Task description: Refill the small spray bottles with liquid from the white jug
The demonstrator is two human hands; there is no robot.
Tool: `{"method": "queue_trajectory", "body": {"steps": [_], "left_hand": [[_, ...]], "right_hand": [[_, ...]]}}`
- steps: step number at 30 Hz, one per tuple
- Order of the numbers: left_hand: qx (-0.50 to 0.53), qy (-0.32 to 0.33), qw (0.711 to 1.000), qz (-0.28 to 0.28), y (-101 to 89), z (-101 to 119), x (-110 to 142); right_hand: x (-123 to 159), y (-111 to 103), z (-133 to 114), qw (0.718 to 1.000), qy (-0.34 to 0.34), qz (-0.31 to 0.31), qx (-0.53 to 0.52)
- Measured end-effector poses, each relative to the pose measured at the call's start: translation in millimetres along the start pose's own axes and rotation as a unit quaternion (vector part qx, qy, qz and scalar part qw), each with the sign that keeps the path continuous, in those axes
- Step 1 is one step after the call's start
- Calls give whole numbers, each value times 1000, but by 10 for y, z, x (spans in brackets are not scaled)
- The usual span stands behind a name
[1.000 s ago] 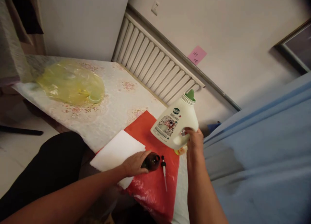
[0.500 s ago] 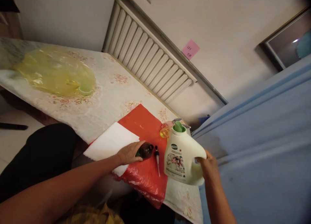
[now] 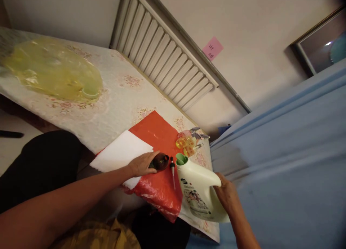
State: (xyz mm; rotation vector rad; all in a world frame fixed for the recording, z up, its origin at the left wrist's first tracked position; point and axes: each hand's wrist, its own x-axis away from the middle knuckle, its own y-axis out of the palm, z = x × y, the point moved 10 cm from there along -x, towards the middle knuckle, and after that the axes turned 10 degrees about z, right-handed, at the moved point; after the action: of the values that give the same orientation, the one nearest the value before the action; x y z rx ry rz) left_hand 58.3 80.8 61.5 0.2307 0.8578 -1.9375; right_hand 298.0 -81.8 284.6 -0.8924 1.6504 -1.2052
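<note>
Left hand [image 3: 142, 164] clasps dark bottle [image 3: 160, 161], right hand [image 3: 227, 192] grips pale jug [image 3: 198, 186] tilted toward it, black-headed pump [image 3: 172, 165] lying between them on red sheet [image 3: 158, 130]

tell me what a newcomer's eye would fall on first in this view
Probably the big pale jug with the green mouth, held by its handle in the right hand at the table's near end. Next, the bright red sheet beneath the dark bottle that the left hand grasps. Then the yellow plastic bag on the table, far to the left.
</note>
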Motion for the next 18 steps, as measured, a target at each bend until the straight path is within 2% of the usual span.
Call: {"method": "queue_trajectory", "body": {"steps": [12, 18], "left_hand": [[4, -1, 1000, 9, -33, 27, 12], [19, -1, 1000, 4, -34, 46, 1]], "right_hand": [[-66, 155, -107, 987, -63, -43, 145], [-107, 160, -274, 979, -72, -64, 181]]}}
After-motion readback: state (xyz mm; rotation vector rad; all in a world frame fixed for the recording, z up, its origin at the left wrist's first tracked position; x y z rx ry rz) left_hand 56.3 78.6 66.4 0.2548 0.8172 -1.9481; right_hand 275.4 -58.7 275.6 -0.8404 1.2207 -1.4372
